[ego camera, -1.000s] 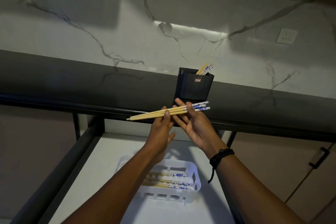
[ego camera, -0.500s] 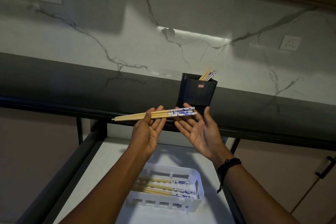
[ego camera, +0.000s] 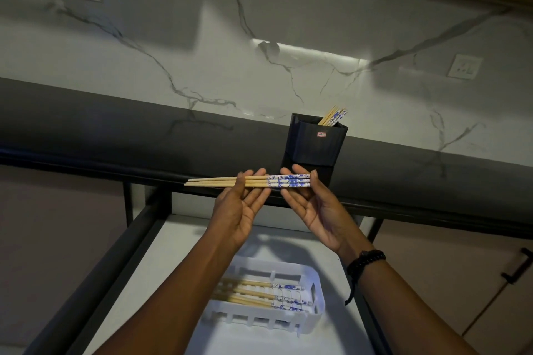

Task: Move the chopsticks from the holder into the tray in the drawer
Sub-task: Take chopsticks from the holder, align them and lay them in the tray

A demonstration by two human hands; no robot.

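Three wooden chopsticks (ego camera: 256, 181) with blue-and-white patterned ends lie level across the fingers of both hands, above the open drawer. My left hand (ego camera: 236, 210) is palm up, its thumb laid over the sticks and pinching them against the fingers. My right hand (ego camera: 317, 210), also palm up with straight fingers, supports the patterned ends, the thumb at their tips. The black holder (ego camera: 314, 147) stands on the dark counter just behind, with several chopsticks (ego camera: 334, 116) still poking out. The white slotted tray (ego camera: 288, 323) in the drawer holds several chopsticks (ego camera: 251, 292) lying lengthwise.
The drawer (ego camera: 161, 268) has a white floor and dark side rails (ego camera: 95, 279). The dark counter edge (ego camera: 115, 164) runs across above it, with a marble backsplash (ego camera: 202, 52) and wall sockets (ego camera: 464, 66) behind. Cabinet doors with a black handle (ego camera: 516, 268) are at the right.
The chopsticks have shifted left and levelled out. My right hand has opened flat under the patterned ends, and both hands have come slightly down and nearer.
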